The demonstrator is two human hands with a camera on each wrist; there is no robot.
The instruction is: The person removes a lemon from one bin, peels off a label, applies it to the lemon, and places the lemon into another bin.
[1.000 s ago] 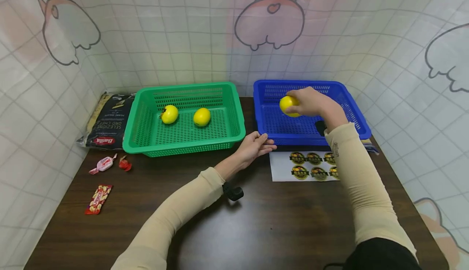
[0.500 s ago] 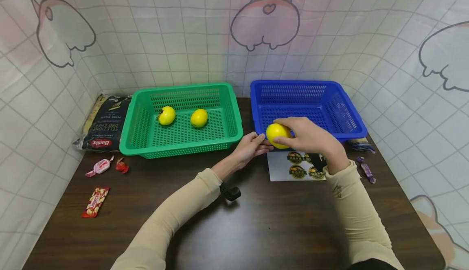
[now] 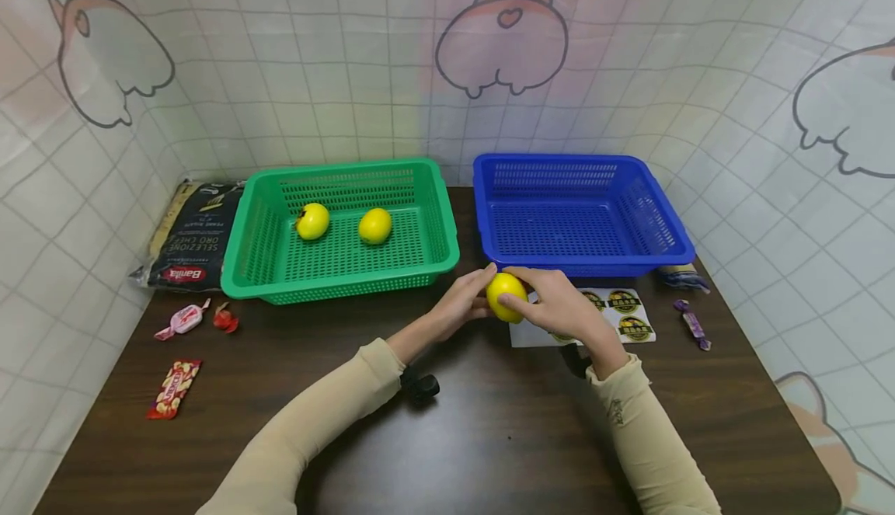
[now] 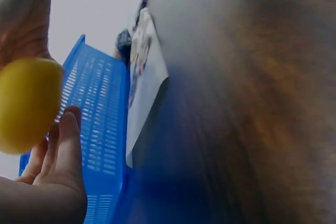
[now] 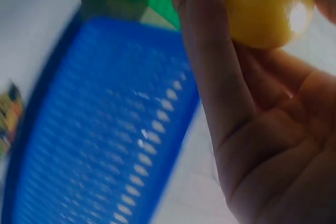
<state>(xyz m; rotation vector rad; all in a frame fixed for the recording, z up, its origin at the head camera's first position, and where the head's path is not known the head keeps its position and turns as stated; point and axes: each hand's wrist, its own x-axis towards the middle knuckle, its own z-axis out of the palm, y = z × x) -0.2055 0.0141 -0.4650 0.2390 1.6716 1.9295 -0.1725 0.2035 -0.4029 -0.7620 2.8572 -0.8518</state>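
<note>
In the head view my right hand (image 3: 562, 309) grips a smooth, round yellow fruit (image 3: 506, 297), fingers over its top and thumb on the near side. My left hand (image 3: 454, 305) is at the fruit's left side, fingertips right at it. The left wrist view shows the left fingers (image 4: 68, 150) fairly straight, below the fruit (image 4: 29, 106). Beneath the right hand lies a white sheet of round labels (image 3: 635, 317), partly hidden by it. Behind the hands stands the blue basket (image 3: 573, 260). Two similar yellow fruits (image 3: 312, 221) sit in the green basket (image 3: 336, 288).
A dark pasta bag (image 3: 199, 235) lies left of the green basket. Toward the table's left edge are a pink-wrapped candy (image 3: 183, 319), a red-wrapped candy (image 3: 225, 318) and a red snack packet (image 3: 175, 388). On the right lie a purple-wrapped candy (image 3: 692, 325) and another packet (image 3: 684, 277).
My right hand has lifted the yellow fruit out of the blue basket and brought it toward me and left, to my left hand. The left hand has shifted slightly left, off the basket's near corner.
</note>
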